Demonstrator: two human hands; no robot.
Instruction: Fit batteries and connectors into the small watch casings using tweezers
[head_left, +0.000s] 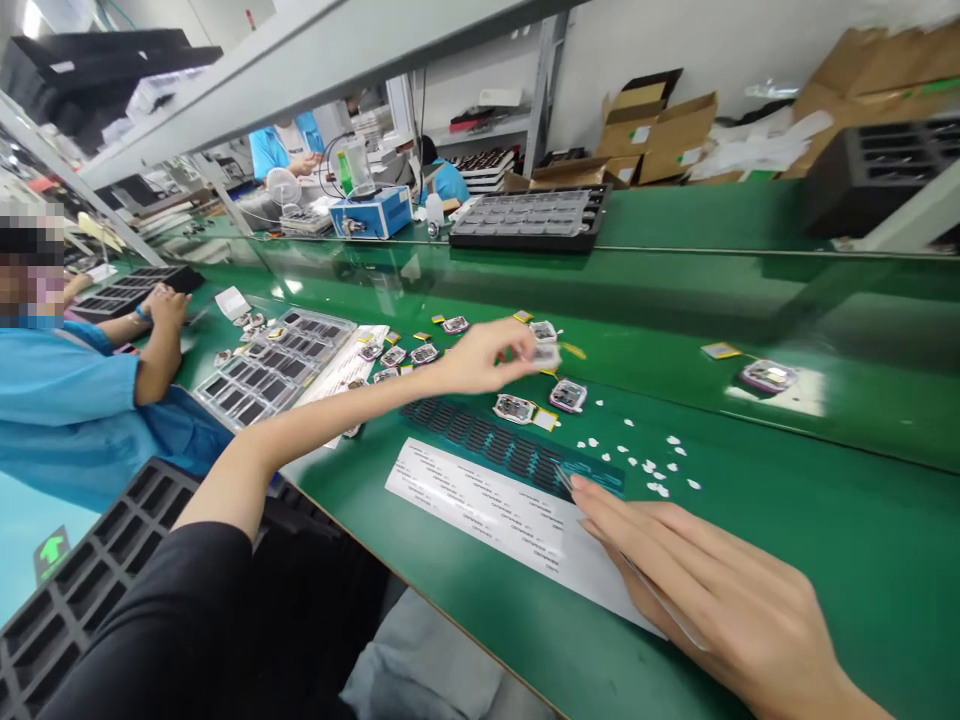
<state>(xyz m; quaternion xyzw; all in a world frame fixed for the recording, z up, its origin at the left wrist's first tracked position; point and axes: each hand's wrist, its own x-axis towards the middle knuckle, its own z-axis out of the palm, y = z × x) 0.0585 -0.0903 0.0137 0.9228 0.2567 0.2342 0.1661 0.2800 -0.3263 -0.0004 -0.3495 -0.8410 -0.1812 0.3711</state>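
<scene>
Across the green tabletop, it's all spread within easy reach!
Over at nine o'clock sits the clear tray of dark rectangles; at six lies the printed white sheet, with the teal strip of black pieces along its twelve-o'clock edge, probably that close to shorten each reach. Now four o'clock: the right hand, fingers pressed together along the tweezers, presumably for fine control, tips over the strip's end, though contact I can't tell. Dead centre, the left hand, thumb and finger pinching a small module at its three o'clock, seemingly by the edge to spare its face; blur hides the detail. Smallest of all, white scraps dot three to four o'clock, just off the strip, perhaps to keep it clear.
</scene>
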